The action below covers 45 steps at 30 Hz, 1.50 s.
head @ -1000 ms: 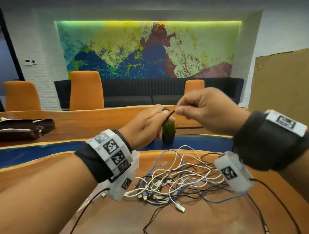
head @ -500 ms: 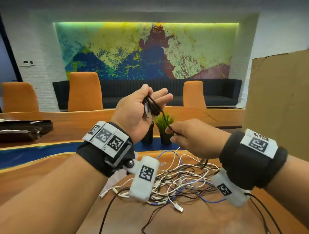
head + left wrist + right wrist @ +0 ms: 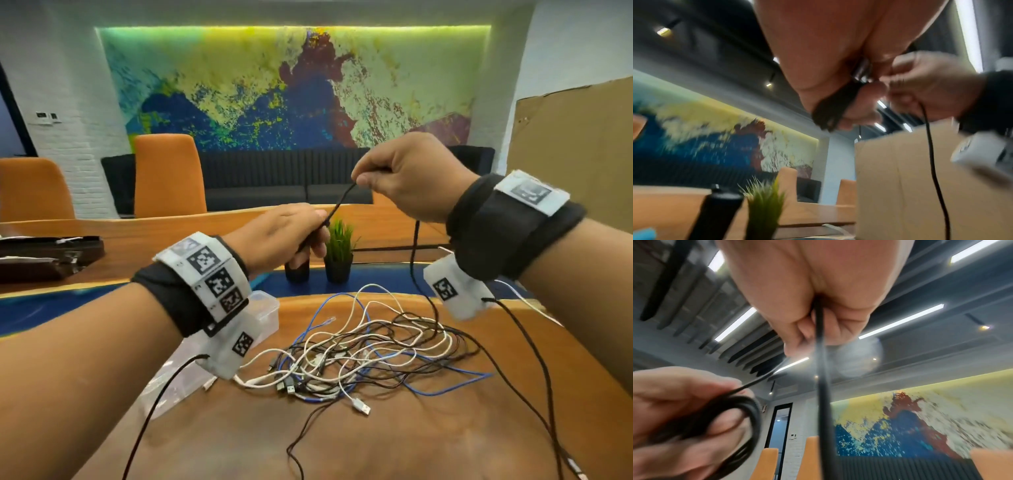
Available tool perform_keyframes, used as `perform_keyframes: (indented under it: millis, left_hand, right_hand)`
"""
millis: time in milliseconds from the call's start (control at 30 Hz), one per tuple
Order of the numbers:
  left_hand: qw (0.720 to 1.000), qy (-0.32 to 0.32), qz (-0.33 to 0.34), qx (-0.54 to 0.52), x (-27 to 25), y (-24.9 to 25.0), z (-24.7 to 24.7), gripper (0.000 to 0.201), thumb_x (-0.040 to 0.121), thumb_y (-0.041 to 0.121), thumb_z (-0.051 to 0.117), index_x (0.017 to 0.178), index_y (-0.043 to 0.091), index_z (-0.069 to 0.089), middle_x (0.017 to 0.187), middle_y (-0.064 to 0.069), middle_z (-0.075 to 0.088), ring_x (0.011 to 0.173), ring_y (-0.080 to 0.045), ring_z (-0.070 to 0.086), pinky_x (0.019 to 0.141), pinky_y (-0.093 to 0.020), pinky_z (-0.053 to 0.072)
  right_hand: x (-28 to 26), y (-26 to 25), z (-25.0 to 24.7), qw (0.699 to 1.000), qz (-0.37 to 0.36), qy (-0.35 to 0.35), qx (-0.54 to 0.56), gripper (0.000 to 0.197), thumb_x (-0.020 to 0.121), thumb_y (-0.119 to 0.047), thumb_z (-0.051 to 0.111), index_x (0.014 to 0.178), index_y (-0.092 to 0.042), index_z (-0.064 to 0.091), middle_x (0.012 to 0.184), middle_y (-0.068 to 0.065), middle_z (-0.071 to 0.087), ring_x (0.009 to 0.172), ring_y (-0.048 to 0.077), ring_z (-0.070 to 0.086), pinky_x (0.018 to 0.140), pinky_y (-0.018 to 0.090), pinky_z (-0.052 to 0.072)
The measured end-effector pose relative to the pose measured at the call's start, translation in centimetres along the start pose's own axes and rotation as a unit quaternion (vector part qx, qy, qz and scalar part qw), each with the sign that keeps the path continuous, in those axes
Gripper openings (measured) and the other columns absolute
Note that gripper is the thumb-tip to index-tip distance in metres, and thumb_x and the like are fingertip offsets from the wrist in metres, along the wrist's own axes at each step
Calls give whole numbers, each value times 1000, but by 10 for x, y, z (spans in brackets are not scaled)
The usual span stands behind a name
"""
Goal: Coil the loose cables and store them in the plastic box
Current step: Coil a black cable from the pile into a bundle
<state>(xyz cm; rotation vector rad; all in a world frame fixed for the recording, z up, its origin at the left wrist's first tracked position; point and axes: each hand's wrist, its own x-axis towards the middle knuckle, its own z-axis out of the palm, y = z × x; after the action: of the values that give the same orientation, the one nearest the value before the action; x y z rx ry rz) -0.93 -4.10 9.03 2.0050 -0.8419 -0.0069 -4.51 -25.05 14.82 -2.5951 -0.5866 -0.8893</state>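
Note:
My left hand holds a small coil of black cable wound round its fingers, above the table. My right hand, higher and to the right, pinches the same black cable between thumb and forefinger. From that hand the cable hangs down into a tangle of white, blue and black cables on the wooden table. The clear plastic box sits left of the tangle, mostly hidden behind my left wrist. In the left wrist view the coil wraps my fingers.
Two small black pots, one with a green plant, stand beyond the tangle. A cardboard sheet rises at the right. A dark case lies far left. Orange chairs and a sofa are behind the wooden table.
My left hand has turned palm-down and dropped lower. My right hand has risen up and to the right, drawing another length of black cable out from the coil.

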Motion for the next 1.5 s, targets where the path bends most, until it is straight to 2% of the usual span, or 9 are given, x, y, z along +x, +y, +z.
perform_keyframes:
  millis: [167,300,467,567,800,1033,1167,1300,1500]
  left_hand:
    - [948,-37,-36,-314,-10,21,-3,35,103,34,39,79,12,53,69,-6,56,37,-6,34,61,-23,45]
    - [859,80,9,-505,7,28,-14,34,104,33,38,78,14,47,102,-16,73,45,-9,47,72,-25,47]
    - [972,187,60,-133,19,17,-1,20,106,24,41,92,10,46,97,-6,68,81,-24,74,72,-39,55]
    - [967,126,111,191,17,-3,9,29,103,35,40,83,15,42,74,0,57,71,-22,62,64,-40,48]
    - [989,9,7,-150,0,18,7,36,106,30,35,86,8,56,73,-10,61,50,-14,43,51,-23,38]
    - [866,25,-6,-500,-10,33,-10,33,104,31,37,79,14,48,94,-11,71,42,-5,40,75,-23,48]
    - [948,161,34,-271,3,32,-9,28,107,31,36,96,9,50,120,-14,69,68,-15,70,78,-26,50]
    - [974,151,94,143,3,11,3,32,105,35,41,84,11,44,79,-6,64,72,-18,67,73,-46,51]
    - [999,17,41,-10,-5,13,7,40,91,43,42,87,5,56,82,-18,67,57,-22,50,59,-32,44]
  right_hand:
    - [14,20,31,986,73,101,109,14,94,-16,62,95,-9,74,79,0,66,72,13,59,70,27,50]
    - [-7,18,74,983,97,-98,123,17,98,-15,53,101,-15,70,79,8,66,66,19,58,69,34,55]
    - [-23,-10,62,969,-12,-245,19,15,94,-25,61,106,-22,69,89,-4,68,80,15,62,78,34,52]
    - [-16,-23,35,974,-74,-214,-17,9,89,-25,66,96,-23,72,74,-12,63,72,11,57,69,23,47]
    - [4,-8,5,998,-56,-13,32,11,89,-23,69,94,-15,75,80,-8,68,75,5,62,73,25,52]
    - [-8,10,53,990,36,-26,132,22,99,-21,53,82,-17,67,67,-2,56,64,14,50,66,36,48]
    - [-31,-18,71,977,-14,-211,7,17,98,-29,52,101,-19,66,93,-3,66,86,16,57,81,31,47]
    - [-30,-36,39,980,-80,-177,-50,13,93,-30,60,92,-20,69,68,-11,54,70,14,49,65,28,37]
    - [-4,-21,0,998,-59,-13,-14,11,91,-28,66,91,-22,75,76,-13,66,73,4,60,69,23,50]
